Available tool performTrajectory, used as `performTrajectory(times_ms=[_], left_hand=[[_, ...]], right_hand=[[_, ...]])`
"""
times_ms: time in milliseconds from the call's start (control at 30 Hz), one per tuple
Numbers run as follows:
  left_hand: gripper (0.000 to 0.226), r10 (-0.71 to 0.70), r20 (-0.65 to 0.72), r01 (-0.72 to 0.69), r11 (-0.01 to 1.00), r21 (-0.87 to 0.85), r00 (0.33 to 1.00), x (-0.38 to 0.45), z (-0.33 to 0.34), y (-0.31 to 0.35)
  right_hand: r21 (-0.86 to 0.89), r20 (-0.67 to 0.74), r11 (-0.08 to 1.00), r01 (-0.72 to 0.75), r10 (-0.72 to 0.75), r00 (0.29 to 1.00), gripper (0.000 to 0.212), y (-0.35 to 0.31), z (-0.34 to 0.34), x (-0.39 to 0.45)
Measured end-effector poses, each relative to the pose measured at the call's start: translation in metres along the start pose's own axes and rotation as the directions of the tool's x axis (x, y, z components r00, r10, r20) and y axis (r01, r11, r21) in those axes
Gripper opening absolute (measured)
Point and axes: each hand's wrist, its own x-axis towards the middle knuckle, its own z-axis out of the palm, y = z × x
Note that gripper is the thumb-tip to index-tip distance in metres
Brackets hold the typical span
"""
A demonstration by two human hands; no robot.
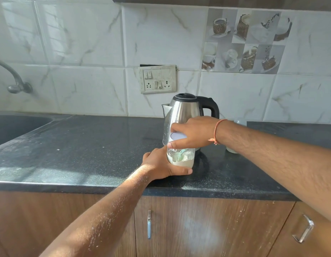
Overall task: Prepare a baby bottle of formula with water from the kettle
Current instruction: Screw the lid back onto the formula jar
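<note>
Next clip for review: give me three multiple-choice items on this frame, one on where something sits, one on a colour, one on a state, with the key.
1. Where is the steel electric kettle relative to the clear formula jar?
A. Directly behind it
B. In the sink
C. On the floor

2. What colour is the thread band on the right wrist?
A. Blue
B. Orange
C. Black

3. What is the right hand doing?
A. Hanging idle
B. Gripping the kettle handle
C. Gripping the jar's pale lid

Key: 1 A, the kettle rises behind the jar on the dark counter; 2 B, the band shows orange; 3 C, fingers curl round the lid while the left hand holds the jar's base.
</note>
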Motion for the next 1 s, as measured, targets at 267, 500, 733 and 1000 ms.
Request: performTrajectory(times_ms=[267, 500, 733, 1000], left_hand=[[0.093, 0.023, 0.005, -0.022, 0.998, -0.054, 1.000, -0.002, -0.001, 0.001], [0.106, 0.141, 0.006, -0.126, 0.902, -0.413, 0.990, -0.002, -0.004, -0.012], [0.087, 0.106, -0.040, -0.113, 0.889, -0.443, 0.994, 0.002, 0.002, -0.018], [0.080, 0.102, -0.063, -0.120, 0.882, -0.457, 0.993, -0.003, 0.001, -0.012]], right_hand=[[0.047, -0.010, 0.997, -0.056, 0.057, 0.998, 0.077, -0.002, 0.007, 0.005], [0.036, 0.003, 0.987, 0.159, -0.159, 0.987, 0.050, 0.003, 0.007, 0.011], [-0.002, -0.165, 0.989, 0.146, -0.144, 0.976, 0.060, -0.004, 0.024, 0.010], [0.083, -0.140, 0.995, -0.056, 0.067, 0.988, 0.071, -0.024, 0.024, 0.011]])
